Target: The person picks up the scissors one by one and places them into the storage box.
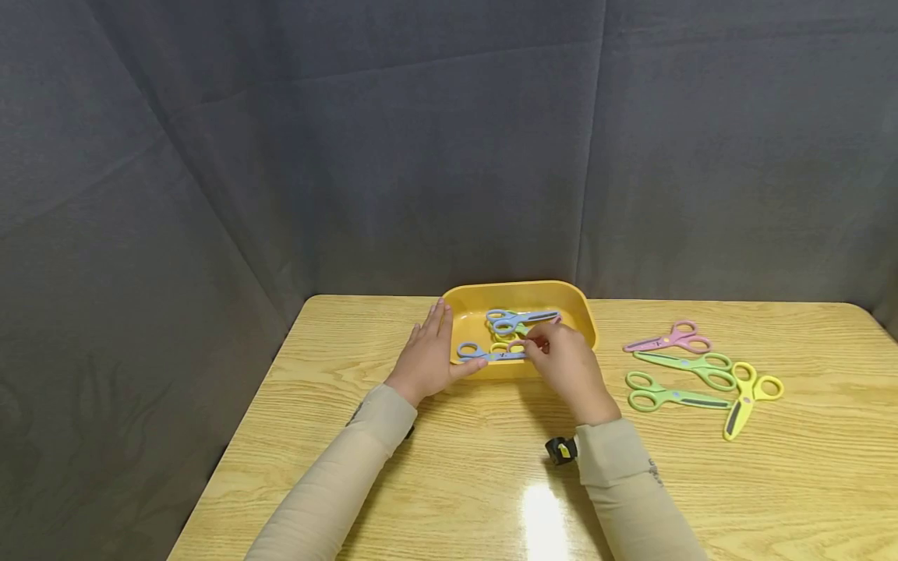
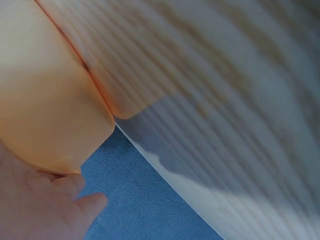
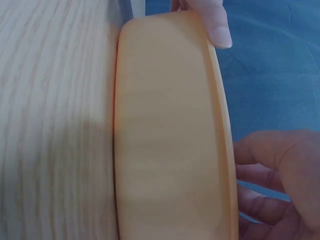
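A yellow tray [image 1: 585, 319] stands at the table's back edge with several child-size scissors in it. Blue scissors [image 1: 515, 318] lie over green ones, and other blue scissors [image 1: 473, 353] lie along the front wall. My left hand [image 1: 428, 354] rests against the tray's left front corner, fingers straight along the side, thumb over the front rim. Reaching over the front rim, my right hand [image 1: 564, 362] has its thumb and forefinger pinched at pink scissors [image 1: 515, 345], mostly hidden by the hand. In the right wrist view the tray wall [image 3: 167, 125] hides those fingertips; curled fingers [image 3: 265, 207] show above the rim.
Right of the tray lie pink scissors [image 1: 673, 340], two green scissors [image 1: 677, 396] and yellow scissors [image 1: 749, 396], partly overlapping. A dark grey cloth [image 1: 449, 171] hangs right behind the wooden table [image 1: 449, 483]. A black wrist camera [image 1: 560, 450] sits below my right sleeve.
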Available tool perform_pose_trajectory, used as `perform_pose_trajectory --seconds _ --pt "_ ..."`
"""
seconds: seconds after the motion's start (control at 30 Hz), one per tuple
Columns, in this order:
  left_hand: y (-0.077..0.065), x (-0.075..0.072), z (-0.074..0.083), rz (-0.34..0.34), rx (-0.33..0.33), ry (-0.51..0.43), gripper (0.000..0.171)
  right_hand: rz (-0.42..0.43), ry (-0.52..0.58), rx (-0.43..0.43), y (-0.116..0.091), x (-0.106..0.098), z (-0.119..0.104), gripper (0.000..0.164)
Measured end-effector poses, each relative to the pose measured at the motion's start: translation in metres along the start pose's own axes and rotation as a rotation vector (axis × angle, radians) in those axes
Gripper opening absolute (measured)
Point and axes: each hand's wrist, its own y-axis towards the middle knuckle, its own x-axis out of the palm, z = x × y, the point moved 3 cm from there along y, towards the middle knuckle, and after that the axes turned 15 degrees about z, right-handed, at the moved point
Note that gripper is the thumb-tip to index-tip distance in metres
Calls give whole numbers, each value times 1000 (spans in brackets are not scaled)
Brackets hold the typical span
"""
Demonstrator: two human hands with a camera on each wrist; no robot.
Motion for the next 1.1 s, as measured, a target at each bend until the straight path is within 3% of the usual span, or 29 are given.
perform_pose_trajectory --seconds 0.33,0.67,1.1 --pt "0 -1 3 -18 6 38 114 29 16 3 5 -14 7 15" --pt "1 -1 1 -11 9 35 114 54 25 70 10 -32 14 19" --pt "1 1 -1 -2 11 37 114 159 57 107 15 -61 34 19"
